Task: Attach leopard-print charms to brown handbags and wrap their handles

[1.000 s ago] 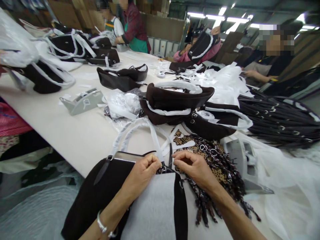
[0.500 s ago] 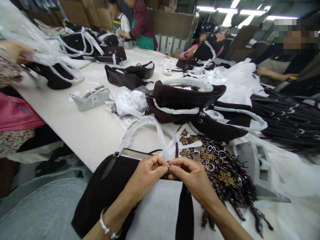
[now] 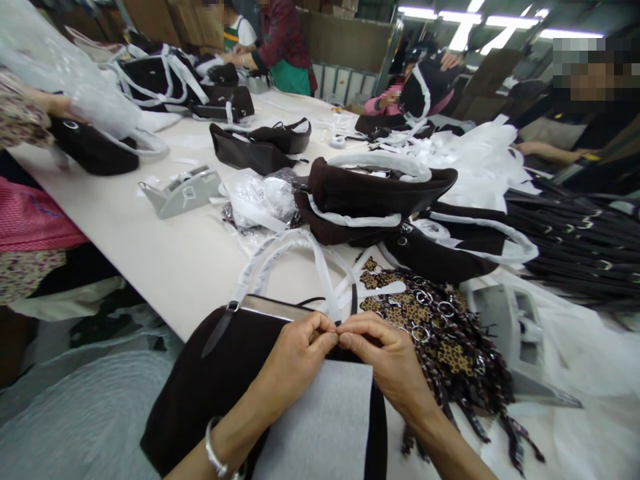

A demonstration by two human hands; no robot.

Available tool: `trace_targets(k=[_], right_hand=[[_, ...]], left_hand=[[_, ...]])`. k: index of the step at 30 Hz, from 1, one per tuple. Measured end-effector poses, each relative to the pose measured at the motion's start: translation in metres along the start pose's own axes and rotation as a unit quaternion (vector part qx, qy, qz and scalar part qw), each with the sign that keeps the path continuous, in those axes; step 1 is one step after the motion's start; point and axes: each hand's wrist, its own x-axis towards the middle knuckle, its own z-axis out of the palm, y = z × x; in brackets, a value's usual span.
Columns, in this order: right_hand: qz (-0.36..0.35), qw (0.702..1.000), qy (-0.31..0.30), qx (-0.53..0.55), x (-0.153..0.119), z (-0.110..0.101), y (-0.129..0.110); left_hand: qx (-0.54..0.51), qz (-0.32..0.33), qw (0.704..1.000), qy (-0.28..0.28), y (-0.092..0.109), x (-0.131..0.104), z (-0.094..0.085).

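Observation:
A dark brown handbag [image 3: 200, 387] stands in front of me, its top zip showing and its handles [image 3: 323, 273] wrapped in white paper. At the foot of the near handle, my left hand [image 3: 300, 350] pinches thumb against forefinger. My right hand [image 3: 384, 347] pinches at the same spot, fingertips touching those of the left. Whatever small part lies between them is hidden by the fingers. Below the hands a pale grey sheet [image 3: 320, 420] hangs over the bag's front. Close to my right hand lies a heap of leopard-print charms [image 3: 453, 357] with metal rings and dark tassels.
More dark bags [image 3: 375, 190] with wrapped handles lie ahead. Grey tape dispensers stand at left [image 3: 183, 193] and right [image 3: 510, 333]. Black straps [image 3: 585, 233] are piled at right, near white paper strips [image 3: 460, 160]. A co-worker's hand [image 3: 57, 105] holds plastic over a bag at left.
Both my hands keep pinching at the handle's foot, with small finger shifts. At left, the co-worker's bag and plastic have shifted slightly. The far-right co-worker's bag is tilted differently.

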Motion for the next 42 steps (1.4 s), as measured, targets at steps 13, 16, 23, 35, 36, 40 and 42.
trace_targets(k=[13,16,23,35,36,40,42], right_hand=[[-0.015,0.996,-0.086,-0.007,0.002,-0.010,0.001],[0.012,0.996,-0.088,-0.022,0.005,-0.012,-0.003],[-0.048,0.992,-0.093,-0.071,0.003,-0.014,-0.011],[-0.021,0.985,-0.143,-0.092,0.010,-0.027,-0.011],[0.029,0.992,-0.107,-0.054,0.007,-0.029,-0.005],[0.181,0.979,0.086,0.033,-0.015,-0.042,0.012],[0.208,0.969,0.126,0.035,-0.029,-0.044,0.008]], left_hand=[[-0.090,-0.028,0.992,-0.083,0.001,0.001,-0.007],[-0.039,-0.017,0.996,-0.075,0.002,-0.001,-0.008],[-0.052,-0.017,0.994,-0.091,0.002,-0.002,-0.007],[-0.093,-0.063,0.991,-0.073,0.000,0.000,-0.007],[-0.063,-0.052,0.996,-0.034,0.001,-0.001,-0.010],[0.091,0.002,0.988,0.124,0.002,-0.012,-0.024],[0.132,0.039,0.979,0.147,0.003,-0.018,-0.025]])
